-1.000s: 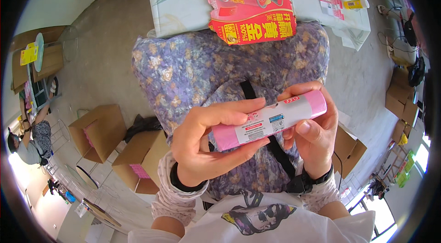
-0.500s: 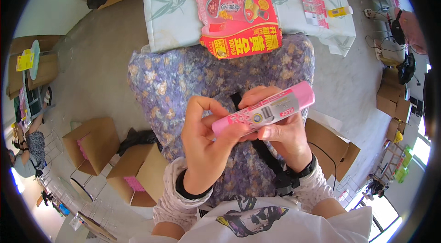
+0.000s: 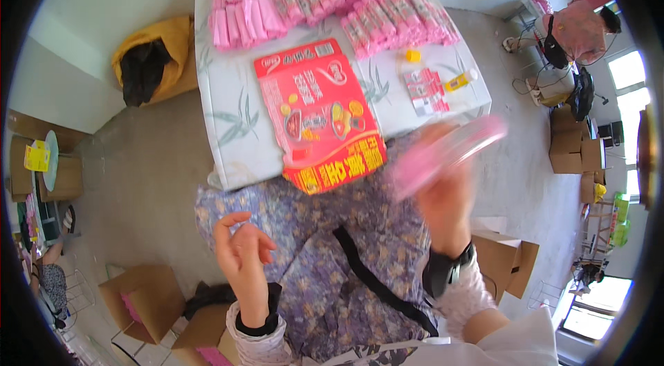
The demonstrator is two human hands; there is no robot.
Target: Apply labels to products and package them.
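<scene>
My right hand (image 3: 448,210) grips a pink glue stick (image 3: 443,158), blurred by motion and tilted with its far end up to the right. It is above the cloth on my lap, near the table's front edge. My left hand (image 3: 242,255) is held over the left side of the flowered purple cloth (image 3: 311,262), fingers apart and slightly bent, with nothing in it. Flat on the table lies a red printed cardboard sheet (image 3: 321,110). Right of it are a label sheet (image 3: 427,91), a yellow glue stick (image 3: 458,81) and a small yellow cap (image 3: 413,55).
Rows of pink tubes with labels (image 3: 394,16) and plain pink tubes (image 3: 242,20) lie at the back of the table (image 3: 238,151). Open cardboard boxes stand at the left (image 3: 155,297) and right (image 3: 508,262). A person in pink (image 3: 577,30) is at the far right.
My left hand has let go of the pink glue stick and moved down to the left. My right hand carries it slightly to the right. The view has tilted up, showing more of the table.
</scene>
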